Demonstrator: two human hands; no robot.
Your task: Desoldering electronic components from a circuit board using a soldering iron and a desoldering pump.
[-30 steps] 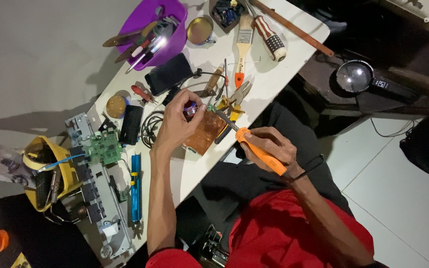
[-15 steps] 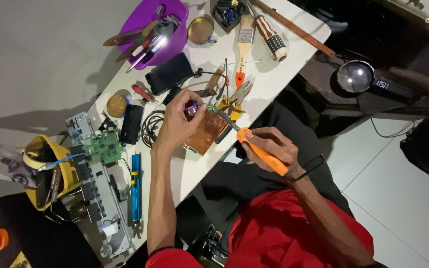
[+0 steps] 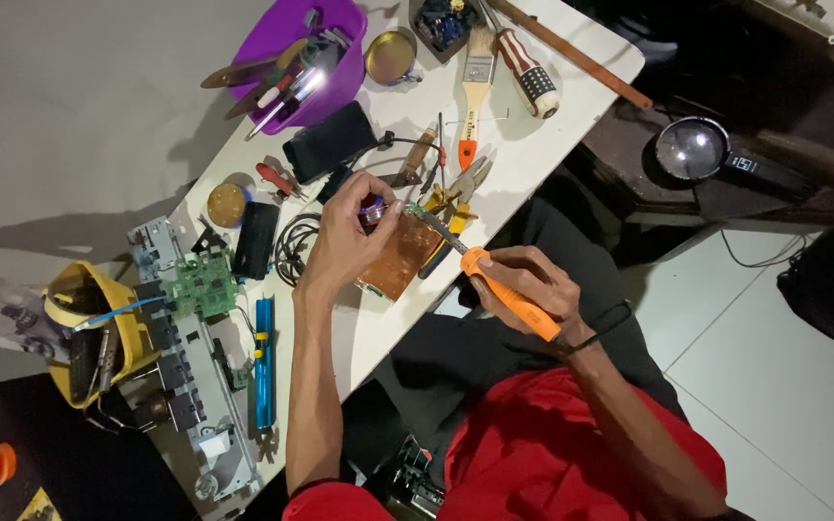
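Here, in the head view, the left hand (image 3: 345, 236) sits near the middle of the frame, fingers pinched together on the copper-coloured circuit board (image 3: 400, 256) and on a small dark part at its upper edge, propping the board on the white table (image 3: 571, 87). The right hand (image 3: 523, 285), just right of centre, is wrapped shut around the orange soldering iron (image 3: 509, 294), whose thin metal tip reaches up-left to the board's top edge.

The board looks light, flat and stiff, its copper face smooth; I judge it brittle at the joints and best held by its bare edges. The iron's handle seems a matt, grippy plastic, the place to hold it, well back from the tip.

At upper left a glossy purple bowl (image 3: 340, 82) holds tools; a wooden-handled paintbrush (image 3: 475, 87) lies at top centre. A green circuit board (image 3: 203, 287) and a blue tube (image 3: 264, 362) lie at lower left, and a round magnifier (image 3: 692, 148) at right.
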